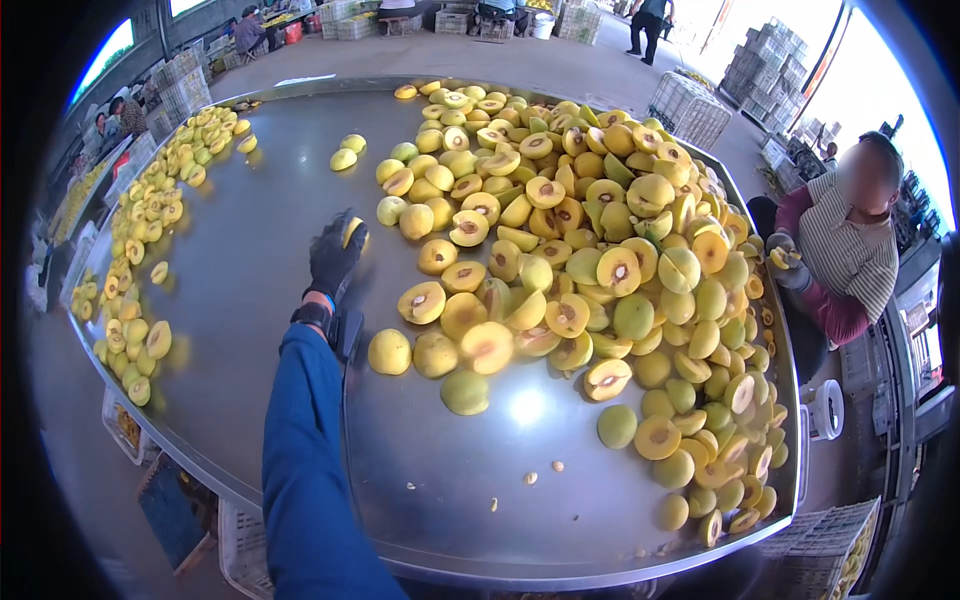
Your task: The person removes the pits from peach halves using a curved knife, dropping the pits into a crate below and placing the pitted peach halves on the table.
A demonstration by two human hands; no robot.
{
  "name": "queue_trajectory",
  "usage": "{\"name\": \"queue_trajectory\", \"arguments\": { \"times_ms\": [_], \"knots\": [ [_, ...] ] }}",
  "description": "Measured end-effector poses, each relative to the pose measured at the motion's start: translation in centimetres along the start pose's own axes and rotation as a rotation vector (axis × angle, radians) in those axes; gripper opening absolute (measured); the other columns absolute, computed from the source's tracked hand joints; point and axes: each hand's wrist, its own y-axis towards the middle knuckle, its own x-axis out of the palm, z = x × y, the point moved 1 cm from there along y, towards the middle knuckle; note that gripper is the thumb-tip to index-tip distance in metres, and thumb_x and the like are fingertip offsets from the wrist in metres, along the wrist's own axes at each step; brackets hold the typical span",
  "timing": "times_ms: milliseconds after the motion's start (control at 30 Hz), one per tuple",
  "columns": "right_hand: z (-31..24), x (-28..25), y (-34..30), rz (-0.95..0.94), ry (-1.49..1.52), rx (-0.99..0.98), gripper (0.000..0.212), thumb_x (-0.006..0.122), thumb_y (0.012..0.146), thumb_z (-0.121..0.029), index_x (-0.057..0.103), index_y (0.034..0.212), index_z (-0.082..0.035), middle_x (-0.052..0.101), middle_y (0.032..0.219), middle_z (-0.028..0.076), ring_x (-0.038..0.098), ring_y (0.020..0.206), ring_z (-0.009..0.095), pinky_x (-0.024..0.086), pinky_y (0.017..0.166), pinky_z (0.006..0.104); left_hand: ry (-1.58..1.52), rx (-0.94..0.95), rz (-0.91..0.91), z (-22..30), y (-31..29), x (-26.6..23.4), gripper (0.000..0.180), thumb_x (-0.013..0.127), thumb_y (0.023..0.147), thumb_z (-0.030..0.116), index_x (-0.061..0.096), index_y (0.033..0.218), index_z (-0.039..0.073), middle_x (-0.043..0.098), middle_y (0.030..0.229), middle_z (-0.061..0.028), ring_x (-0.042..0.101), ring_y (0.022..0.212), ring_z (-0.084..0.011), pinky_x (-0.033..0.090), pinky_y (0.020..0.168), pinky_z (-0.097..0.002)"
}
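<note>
My left hand, in a dark glove with a black band at the wrist, is over the left middle of a metal table. Its fingers are closed around a yellow peach half, partly hidden by the glove. To the right of this hand spreads a big heap of halved yellow peaches, several with the brown stone hollow facing up. Closest to the wrist lie some loose peaches. A thinner band of peach halves runs along the table's left edge. My right hand is out of the picture.
At the right edge a person in a striped top holds a yellow fruit in gloved hands. A white bucket and a crate stand beside the table. Stacked crates and other people are farther back. Small scraps lie near the front.
</note>
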Motion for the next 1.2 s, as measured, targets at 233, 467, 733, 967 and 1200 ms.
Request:
{"name": "queue_trajectory", "arguments": {
  "times_ms": [233,467,733,967,1200],
  "knots": [
    [0.7,0.1,0.6,-0.021,0.021,0.040,0.021,0.057,0.090,-0.022,0.061,0.099,-0.003,0.060,0.072,0.016,0.058,0.068,0.035,0.044,0.059,0.0423,-0.531,0.179,-0.155,11.1,-7.7,0.0,0.045,0.054,0.095,0.022,0.049,0.138,0.010,0.053,0.135,-0.0145,0.045,0.128,-0.0315,0.034,0.109,-0.0398],
    [1.8,0.4,0.9,-0.038,0.060,0.062,0.022,0.057,0.090,-0.021,0.061,0.101,-0.003,0.061,0.073,0.016,0.058,0.069,0.034,0.045,0.060,0.0415,-0.551,0.411,-0.337,15.5,-13.5,-2.3,0.055,0.064,0.088,0.024,0.048,0.138,0.010,0.049,0.137,-0.0201,0.045,0.129,-0.0356,0.034,0.109,-0.0440],
    [1.9,1.0,1.9,-0.071,0.101,0.048,0.023,0.057,0.089,-0.021,0.060,0.105,-0.003,0.061,0.074,0.016,0.059,0.070,0.033,0.046,0.061,0.0406,-0.368,0.340,-0.108,13.0,-1.4,5.4,0.049,0.060,0.093,0.029,0.050,0.138,0.013,0.048,0.138,-0.0215,0.045,0.129,-0.0351,0.036,0.106,-0.0440],
    [2.8,0.9,3.3,-0.032,0.106,0.054,0.025,0.057,0.089,-0.020,0.060,0.108,-0.003,0.061,0.075,0.016,0.059,0.071,0.033,0.046,0.062,0.0398,-0.272,0.366,-0.262,16.9,-7.3,6.7,0.043,0.065,0.087,0.038,0.063,0.125,0.019,0.062,0.124,-0.0110,0.056,0.115,-0.0304,0.037,0.103,-0.0448],
    [3.0,1.6,2.9,-0.076,0.140,0.016,0.027,0.057,0.089,-0.019,0.059,0.111,-0.003,0.061,0.077,0.016,0.060,0.072,0.033,0.047,0.063,0.0390,0.024,0.890,-0.511,14.7,-3.9,-5.4,0.039,0.056,0.094,0.026,0.057,0.128,0.008,0.058,0.129,-0.0116,0.057,0.115,-0.0263,0.043,0.100,-0.0378]
  ]
}}
